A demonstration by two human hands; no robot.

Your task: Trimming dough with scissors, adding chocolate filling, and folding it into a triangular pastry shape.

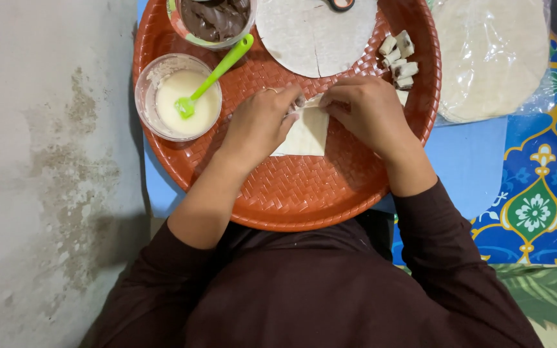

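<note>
Two hands meet over a pale pastry sheet (305, 134) lying near the middle of a round orange woven tray (291, 193). The left hand (259, 122) curls its fingers (289, 106) down onto the sheet's upper left edge, pinching it, a ring on one finger. The right hand (369, 113) bends its fingers (333, 103) closed on the upper right edge, just beside the left fingertips. On the tray's left stands a clear bowl of white paste (176, 98) with a green brush (217, 74) resting in it. Above it sits a tub of brown filling (215, 19). A round stack of pale wrappers (314, 32) lies at the tray's top, and small rolled pieces (400, 61) lie beside the right hand. Off the tray, at the upper right, a clear plastic package of round wrappers (491, 58) rests on a blue patterned cloth (536, 193).
</note>
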